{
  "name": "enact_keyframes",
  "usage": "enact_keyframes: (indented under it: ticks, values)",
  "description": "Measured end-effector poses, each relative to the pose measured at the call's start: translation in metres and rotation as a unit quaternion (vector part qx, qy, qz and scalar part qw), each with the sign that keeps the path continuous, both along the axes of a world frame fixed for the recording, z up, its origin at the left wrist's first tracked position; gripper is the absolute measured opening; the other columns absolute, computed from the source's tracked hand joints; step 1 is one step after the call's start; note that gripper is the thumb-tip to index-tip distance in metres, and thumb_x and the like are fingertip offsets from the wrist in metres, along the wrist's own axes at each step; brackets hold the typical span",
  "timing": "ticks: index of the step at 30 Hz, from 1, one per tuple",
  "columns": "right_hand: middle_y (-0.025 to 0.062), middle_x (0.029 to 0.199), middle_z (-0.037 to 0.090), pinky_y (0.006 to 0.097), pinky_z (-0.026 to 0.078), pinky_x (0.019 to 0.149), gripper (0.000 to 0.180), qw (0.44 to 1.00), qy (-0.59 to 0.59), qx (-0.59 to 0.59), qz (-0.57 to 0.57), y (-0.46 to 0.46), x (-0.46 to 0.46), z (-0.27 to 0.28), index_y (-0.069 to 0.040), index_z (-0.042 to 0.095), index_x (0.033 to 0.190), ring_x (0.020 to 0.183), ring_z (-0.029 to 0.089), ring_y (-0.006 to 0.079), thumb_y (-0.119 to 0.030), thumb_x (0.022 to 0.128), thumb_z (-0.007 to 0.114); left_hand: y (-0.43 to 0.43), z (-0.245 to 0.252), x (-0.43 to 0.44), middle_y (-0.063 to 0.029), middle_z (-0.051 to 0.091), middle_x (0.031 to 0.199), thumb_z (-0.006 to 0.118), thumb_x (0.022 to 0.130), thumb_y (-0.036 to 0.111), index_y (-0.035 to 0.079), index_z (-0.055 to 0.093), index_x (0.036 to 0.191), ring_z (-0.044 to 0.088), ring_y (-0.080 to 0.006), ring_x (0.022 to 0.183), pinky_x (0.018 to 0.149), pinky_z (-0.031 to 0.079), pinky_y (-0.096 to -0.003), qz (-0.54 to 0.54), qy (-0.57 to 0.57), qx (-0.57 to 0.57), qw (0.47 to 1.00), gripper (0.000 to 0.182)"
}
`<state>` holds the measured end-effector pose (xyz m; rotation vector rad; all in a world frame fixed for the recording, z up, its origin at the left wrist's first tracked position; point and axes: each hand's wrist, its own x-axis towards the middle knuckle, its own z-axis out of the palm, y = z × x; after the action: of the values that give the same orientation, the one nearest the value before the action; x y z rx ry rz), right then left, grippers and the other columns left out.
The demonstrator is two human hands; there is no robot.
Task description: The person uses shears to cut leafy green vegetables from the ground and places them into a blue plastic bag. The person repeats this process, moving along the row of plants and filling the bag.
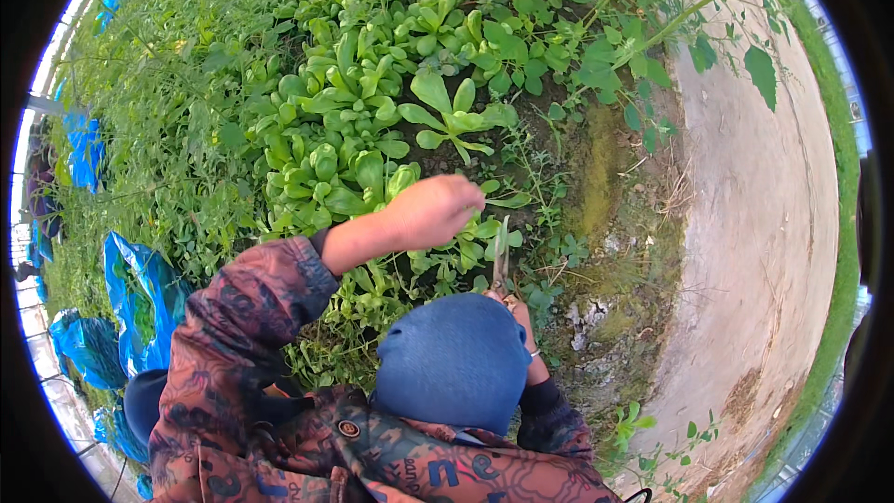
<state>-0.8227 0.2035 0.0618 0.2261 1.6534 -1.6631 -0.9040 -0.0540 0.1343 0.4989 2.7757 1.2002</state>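
My left hand (pixel 441 209) is closed above a bed of leafy green plants (pixel 342 112). Whether anything is inside its fingers is hidden. My right hand (pixel 515 311) holds a pair of metal scissors (pixel 501 262) low over the plants, blades pointing away from me. A blue-clad knee (pixel 454 363) hides part of that hand. Just beyond my left hand, a loose-looking leafy rosette (pixel 454 119) lies over dark soil. Small leaves and stems surround the scissor blades.
Blue plastic bags (pixel 143 300) stand at the left, one with greens inside. A pale concrete path (pixel 754 188) runs along the right, beyond a mossy soil strip (pixel 601 175). A tall weed stem (pixel 691 7) leans across the upper right. Farther off at the left edge is a dark-clothed person (pixel 43 188).
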Motion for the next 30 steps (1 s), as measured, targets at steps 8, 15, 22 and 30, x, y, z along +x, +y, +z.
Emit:
enact_keyframes:
  ticks: [8, 15, 22, 30]
  values:
    - [-0.0005, 0.073, 0.06, 0.0229, 0.045, 0.058, 0.028, 0.988, -0.091, -0.069, 0.106, -0.014, 0.024, -0.053, -0.001, 0.062, 0.085, 0.063, 0.053, 0.0048, -0.027, 0.097, 0.059, -0.037, -0.032, 0.198, -0.0112, 0.059, 0.108, 0.06, 0.08, 0.022, 0.009, 0.062, 0.096, 0.058, -0.0305, 0.096, 0.079, 0.048, -0.0449, -0.139, -0.208, -0.258, 0.933, 0.02]
    - [0.0024, 0.065, 0.058, 0.0247, 0.044, 0.049, 0.039, 0.961, -0.248, 0.004, 0.119, -0.047, 0.002, -0.046, -0.005, 0.058, 0.088, 0.052, 0.054, 0.0119, -0.042, 0.097, 0.051, -0.017, 0.008, 0.172, -0.0139, 0.062, 0.095, 0.06, 0.082, 0.021, 0.007, 0.063, 0.1, 0.062, -0.0335, 0.088, 0.074, 0.05, -0.0472, -0.273, -0.398, -0.406, 0.776, 0.022]
    - [0.0072, 0.062, 0.06, 0.0301, 0.044, 0.043, 0.04, 0.944, -0.282, -0.087, 0.148, -0.062, 0.009, -0.065, -0.002, 0.056, 0.086, 0.046, 0.056, 0.017, -0.039, 0.099, 0.048, 0.045, -0.035, 0.05, -0.014, 0.06, 0.105, 0.059, 0.082, 0.015, 0.008, 0.061, 0.102, 0.06, -0.0314, 0.095, 0.075, 0.053, -0.0418, 0.04, -0.177, -0.14, 0.973, 0.022]
    - [0.0049, 0.065, 0.061, 0.0333, 0.055, 0.049, 0.052, 0.915, -0.34, -0.07, 0.203, -0.052, 0.005, -0.067, -0.003, 0.059, 0.086, 0.052, 0.062, 0.0172, -0.053, 0.095, 0.05, -0.025, -0.086, 0.103, -0.0148, 0.052, 0.128, 0.059, 0.077, 0.009, 0.005, 0.063, 0.099, 0.053, -0.0317, 0.107, 0.086, 0.046, -0.0435, 0.132, -0.036, -0.272, 0.952, 0.023]
